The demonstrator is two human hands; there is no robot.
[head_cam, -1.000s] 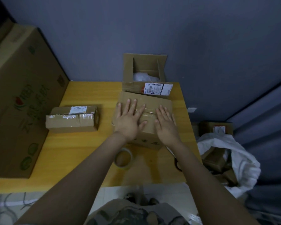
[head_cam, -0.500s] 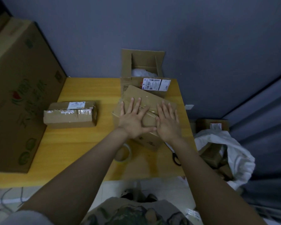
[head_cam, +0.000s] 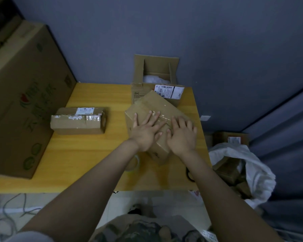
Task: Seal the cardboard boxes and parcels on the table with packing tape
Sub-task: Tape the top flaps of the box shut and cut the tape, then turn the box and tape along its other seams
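As left hand (head_cam: 144,132), right hand (head_cam: 182,137) press box (head_cam: 153,103), tape roll (head_cam: 136,163) obscured

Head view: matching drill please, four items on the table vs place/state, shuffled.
1 brown cardboard box with clear tape on top
2 small taped cardboard parcel with white label
3 open-topped cardboard box with barcode label
4 roll of packing tape

a partly behind the left forearm
b flaps up, farthest back
c under flat left hand and right hand
d untouched, left of the hands

Pairs: 1-c, 2-d, 3-b, 4-a
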